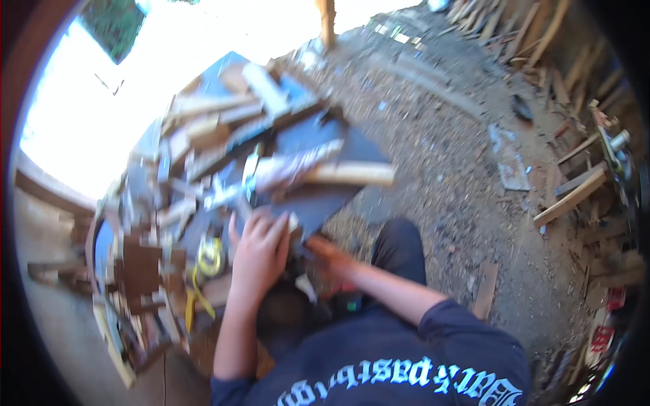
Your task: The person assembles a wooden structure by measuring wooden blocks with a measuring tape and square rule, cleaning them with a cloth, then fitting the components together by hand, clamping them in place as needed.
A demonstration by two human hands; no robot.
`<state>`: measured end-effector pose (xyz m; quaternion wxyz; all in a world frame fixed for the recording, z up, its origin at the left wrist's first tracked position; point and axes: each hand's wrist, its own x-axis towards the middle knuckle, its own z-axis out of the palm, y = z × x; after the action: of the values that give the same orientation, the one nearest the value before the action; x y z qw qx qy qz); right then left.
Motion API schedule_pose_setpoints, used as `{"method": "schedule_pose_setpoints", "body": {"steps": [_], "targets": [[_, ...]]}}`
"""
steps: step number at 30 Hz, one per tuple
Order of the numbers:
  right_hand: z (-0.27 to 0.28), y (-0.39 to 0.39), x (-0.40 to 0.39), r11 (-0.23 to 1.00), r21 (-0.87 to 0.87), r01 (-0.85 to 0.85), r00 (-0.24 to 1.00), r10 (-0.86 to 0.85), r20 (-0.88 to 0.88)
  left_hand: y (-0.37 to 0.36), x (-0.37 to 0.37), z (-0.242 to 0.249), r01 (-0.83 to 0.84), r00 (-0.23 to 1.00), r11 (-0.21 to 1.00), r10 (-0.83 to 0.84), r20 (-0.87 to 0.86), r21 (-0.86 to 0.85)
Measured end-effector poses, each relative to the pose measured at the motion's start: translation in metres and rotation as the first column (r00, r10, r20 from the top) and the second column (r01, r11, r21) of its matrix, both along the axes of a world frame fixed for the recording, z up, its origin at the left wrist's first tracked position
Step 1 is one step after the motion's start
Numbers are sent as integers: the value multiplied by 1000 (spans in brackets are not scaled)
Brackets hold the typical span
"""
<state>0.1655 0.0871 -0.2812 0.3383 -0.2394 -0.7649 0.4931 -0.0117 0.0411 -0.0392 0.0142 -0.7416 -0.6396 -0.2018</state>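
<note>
The whole view is blurred by motion. My left hand (258, 252) lies flat, palm down and fingers slightly apart, on the dark top of a cluttered workbench (318, 203). A pale bit of wood (293, 220) shows just past its fingertips. My right hand (323, 252) is at the bench's near edge, right of the left hand and lower. It is too blurred to tell whether it holds anything. A yellow tape measure (210, 256) lies just left of my left hand. A pale wooden block (352, 174) lies on the bench beyond both hands.
Many wood offcuts and slats (217, 122) cover the bench's far and left parts. The ground to the right is dirt strewn with sawdust, with planks (572, 197) and scrap timber piled along the right side. A small board (485, 289) lies by my knee.
</note>
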Motion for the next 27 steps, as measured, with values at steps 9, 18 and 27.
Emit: {"method": "schedule_pose_setpoints", "body": {"steps": [9,18,27], "targets": [[145,-28,73,993,103,55,995,-63,80,-44,53,46,198,769,979,-181,614,41],[276,-29,74,682,669,294,768,-585,259,-43,74,43,291,434,955,-184,882,57],[274,-16,75,947,255,196,977,-211,31,-51,48,60,83,1,994,-72,997,72]]}}
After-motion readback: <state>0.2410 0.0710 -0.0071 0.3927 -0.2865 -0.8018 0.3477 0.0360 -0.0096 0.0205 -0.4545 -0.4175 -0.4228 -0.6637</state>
